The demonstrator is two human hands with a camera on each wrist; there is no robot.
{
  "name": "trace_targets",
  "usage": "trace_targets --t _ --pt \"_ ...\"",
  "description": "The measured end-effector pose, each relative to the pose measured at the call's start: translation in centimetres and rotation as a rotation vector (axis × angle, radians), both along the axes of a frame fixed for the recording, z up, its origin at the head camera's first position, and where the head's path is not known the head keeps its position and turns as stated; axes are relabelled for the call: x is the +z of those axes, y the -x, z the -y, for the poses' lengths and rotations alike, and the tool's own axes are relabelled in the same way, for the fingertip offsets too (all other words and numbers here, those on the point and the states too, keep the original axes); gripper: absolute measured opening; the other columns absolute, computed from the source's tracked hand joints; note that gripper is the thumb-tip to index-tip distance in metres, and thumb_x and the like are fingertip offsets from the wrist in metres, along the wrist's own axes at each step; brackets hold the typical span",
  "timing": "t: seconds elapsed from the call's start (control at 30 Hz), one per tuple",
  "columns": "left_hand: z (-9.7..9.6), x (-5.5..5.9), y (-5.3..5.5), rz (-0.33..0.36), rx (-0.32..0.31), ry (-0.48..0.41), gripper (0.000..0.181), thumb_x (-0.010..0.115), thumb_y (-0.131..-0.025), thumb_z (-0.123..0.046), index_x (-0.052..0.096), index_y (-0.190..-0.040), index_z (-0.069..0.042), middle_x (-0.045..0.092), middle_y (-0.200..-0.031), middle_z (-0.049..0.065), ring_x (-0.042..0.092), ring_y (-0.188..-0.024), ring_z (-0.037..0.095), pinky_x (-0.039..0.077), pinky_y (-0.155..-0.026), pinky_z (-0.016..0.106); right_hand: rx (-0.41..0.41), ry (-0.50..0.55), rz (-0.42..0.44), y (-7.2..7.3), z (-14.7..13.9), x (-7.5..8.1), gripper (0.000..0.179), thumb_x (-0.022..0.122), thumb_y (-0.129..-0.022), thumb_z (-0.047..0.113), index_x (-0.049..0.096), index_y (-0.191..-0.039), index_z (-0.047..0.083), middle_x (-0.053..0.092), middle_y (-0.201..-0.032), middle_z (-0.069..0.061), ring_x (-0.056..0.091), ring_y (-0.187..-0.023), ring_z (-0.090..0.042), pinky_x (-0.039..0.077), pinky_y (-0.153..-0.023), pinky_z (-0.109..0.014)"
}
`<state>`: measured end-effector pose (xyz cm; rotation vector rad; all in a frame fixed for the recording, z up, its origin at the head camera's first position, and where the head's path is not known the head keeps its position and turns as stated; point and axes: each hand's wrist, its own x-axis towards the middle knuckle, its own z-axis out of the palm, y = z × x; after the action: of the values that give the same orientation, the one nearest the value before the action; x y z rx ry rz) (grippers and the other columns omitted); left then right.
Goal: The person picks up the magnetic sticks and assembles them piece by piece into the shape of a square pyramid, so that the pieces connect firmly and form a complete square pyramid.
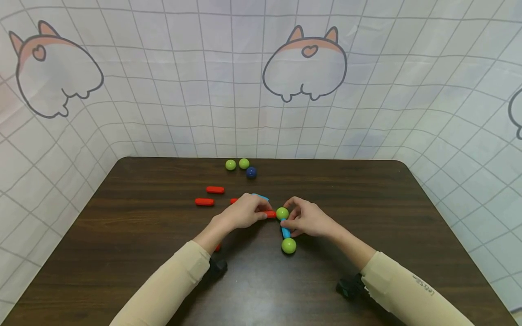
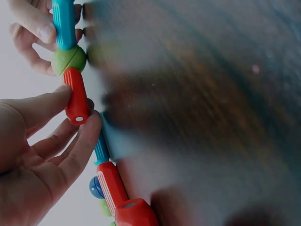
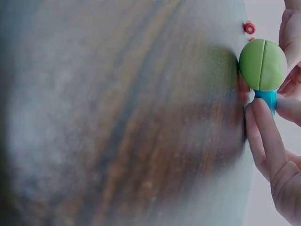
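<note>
My left hand (image 1: 244, 211) pinches a red rod (image 2: 76, 96) between thumb and fingers; one end of the rod meets a green ball (image 1: 282, 213). From that ball a blue rod (image 1: 286, 232) runs toward me to a second green ball (image 1: 288, 246). My right hand (image 1: 308, 218) holds the blue rod, thumb on one side and fingers on the other. In the right wrist view the nearer green ball (image 3: 262, 65) hides much of the blue rod. Just beyond my left hand lies another blue rod (image 1: 260, 197), partly covered.
Two red rods (image 1: 215, 189) (image 1: 204, 202) lie to the left on the dark wooden table (image 1: 134, 235). Another red rod (image 1: 234, 200) shows behind my left hand, and one more red piece (image 1: 218, 247) peeks out by my left wrist. Farther back sit two green balls (image 1: 230, 165) and a dark blue ball (image 1: 251, 172).
</note>
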<state>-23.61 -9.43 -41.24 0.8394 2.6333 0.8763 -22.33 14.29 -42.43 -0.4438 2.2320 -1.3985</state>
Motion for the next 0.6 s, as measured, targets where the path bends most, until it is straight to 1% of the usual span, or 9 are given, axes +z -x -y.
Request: trace_targets --t 0.1,0.27,0.4,0.6 --pt "0.02 -0.03 0.04 -0.002 0.001 0.0 0.013 0.07 -0.099 -0.007 0.076 -0.11 -0.006 0.072 -0.103 0.001 0.066 -0.096 0.016 0.055 -0.085 0.034 0.005 -0.006 -0.004 0.07 -0.08 -0.05 0.049 0.076 -0.093 0.007 0.05 -0.134 -0.001 0.065 -0.092 -0.016 0.072 -0.07 -0.028 0.062 -0.067 -0.04" --pt "0.01 0.06 -0.03 -0.005 -0.001 0.0 0.014 0.07 -0.099 -0.007 0.076 -0.111 -0.005 0.071 -0.101 0.0 0.065 -0.092 0.015 0.055 -0.083 0.034 0.02 -0.02 -0.019 0.13 -0.14 -0.08 0.054 0.076 -0.094 0.008 0.05 -0.14 0.0 0.065 -0.092 -0.016 0.072 -0.071 -0.028 0.062 -0.067 -0.039" --pt "-0.01 0.18 -0.07 -0.008 -0.006 -0.001 0.015 0.071 -0.098 -0.007 0.076 -0.111 -0.005 0.071 -0.101 0.0 0.065 -0.092 0.014 0.055 -0.083 0.033 0.02 -0.027 -0.026 0.13 -0.12 -0.12 0.051 0.076 -0.094 0.007 0.053 -0.139 0.002 0.065 -0.092 -0.016 0.072 -0.071 -0.027 0.061 -0.067 -0.039" --pt "0.04 0.22 -0.11 -0.006 -0.003 0.001 0.014 0.071 -0.098 -0.007 0.076 -0.111 -0.005 0.072 -0.102 0.001 0.065 -0.094 0.016 0.055 -0.084 0.035 0.011 -0.029 -0.018 0.06 0.05 -0.08 0.052 0.076 -0.094 0.007 0.052 -0.139 0.001 0.065 -0.092 -0.016 0.073 -0.07 -0.027 0.061 -0.066 -0.039"
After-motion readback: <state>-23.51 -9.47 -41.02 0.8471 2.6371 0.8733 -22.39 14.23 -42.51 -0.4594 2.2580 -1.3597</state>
